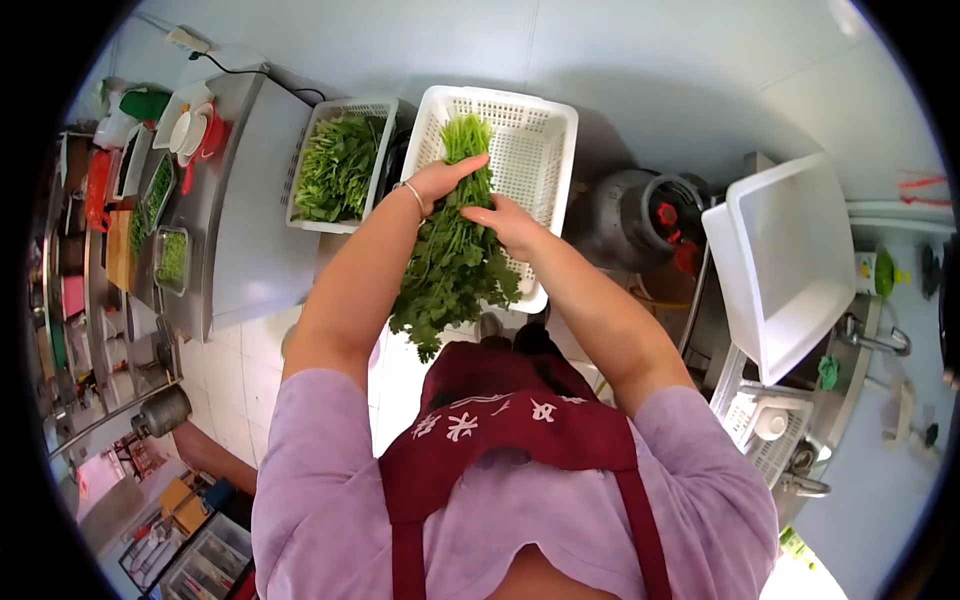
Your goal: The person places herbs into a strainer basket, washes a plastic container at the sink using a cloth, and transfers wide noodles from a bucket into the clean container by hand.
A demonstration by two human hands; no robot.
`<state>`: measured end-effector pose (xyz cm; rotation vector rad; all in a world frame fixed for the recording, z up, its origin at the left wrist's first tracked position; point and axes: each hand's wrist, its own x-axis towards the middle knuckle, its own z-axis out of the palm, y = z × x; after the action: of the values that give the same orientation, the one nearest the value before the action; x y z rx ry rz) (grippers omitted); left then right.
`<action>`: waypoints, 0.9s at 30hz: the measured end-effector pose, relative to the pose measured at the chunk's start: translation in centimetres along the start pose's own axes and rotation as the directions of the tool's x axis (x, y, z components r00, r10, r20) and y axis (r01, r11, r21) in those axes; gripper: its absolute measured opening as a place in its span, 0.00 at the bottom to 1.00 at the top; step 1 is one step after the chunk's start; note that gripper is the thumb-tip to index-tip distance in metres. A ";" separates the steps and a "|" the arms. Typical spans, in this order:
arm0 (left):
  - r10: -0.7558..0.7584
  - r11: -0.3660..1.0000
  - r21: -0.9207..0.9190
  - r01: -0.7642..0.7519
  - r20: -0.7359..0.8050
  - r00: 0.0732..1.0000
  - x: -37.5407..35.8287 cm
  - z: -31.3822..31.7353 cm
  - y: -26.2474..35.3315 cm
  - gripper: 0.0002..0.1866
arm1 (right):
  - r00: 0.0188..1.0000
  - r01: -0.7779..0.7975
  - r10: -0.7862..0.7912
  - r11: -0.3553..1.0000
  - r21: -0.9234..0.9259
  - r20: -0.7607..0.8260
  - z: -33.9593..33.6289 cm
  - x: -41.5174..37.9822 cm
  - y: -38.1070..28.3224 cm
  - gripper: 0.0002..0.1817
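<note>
In the head view, a maroon apron (510,450) is seen nearest, on the wearer's side of the grip. A bunch of leafy greens (458,245) is gripped by both hands: it is closed around at the stems by the left hand (446,182), and is clasped just beside that by the right hand (514,226), nearer the leaves. The cut ends are pointed away beyond the grip; the leaves are spread toward the apron. Beneath the grip, a white perforated basket (527,165) is partly covered by the bunch; whether it is touched cannot be told. Left of the grip, loose greens (340,168) are held in a second basket (322,226). Right of the grip, a grey cylinder (612,215) is seen, and farther right a tilted white tub (800,265). Farthest left, chopped greens (172,257) are kept on a steel counter (206,230)
</note>
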<state>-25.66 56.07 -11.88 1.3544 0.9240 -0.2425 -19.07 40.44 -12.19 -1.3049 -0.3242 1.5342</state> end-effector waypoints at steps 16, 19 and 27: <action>-0.332 0.940 -0.029 0.340 0.150 0.931 4.8 -3.1 -11.8 0.16 | 0.954 -0.236 0.290 0.884 0.403 -0.077 -6.4 5.8 10.7 0.30; -0.429 0.902 -0.029 0.432 0.067 0.901 5.1 -2.7 -12.5 0.16 | 0.899 -0.376 0.398 0.915 0.144 -0.183 -6.5 6.3 11.2 0.30; -0.472 0.881 -0.018 0.473 0.061 0.880 7.6 -4.2 -17.2 0.26 | 0.819 -0.390 0.443 0.896 0.213 -0.364 -8.3 8.3 17.6 0.39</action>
<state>-33.65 58.14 -29.31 1.0677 1.2002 -0.6345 -20.11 36.68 -32.95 -1.6205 0.3497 1.5549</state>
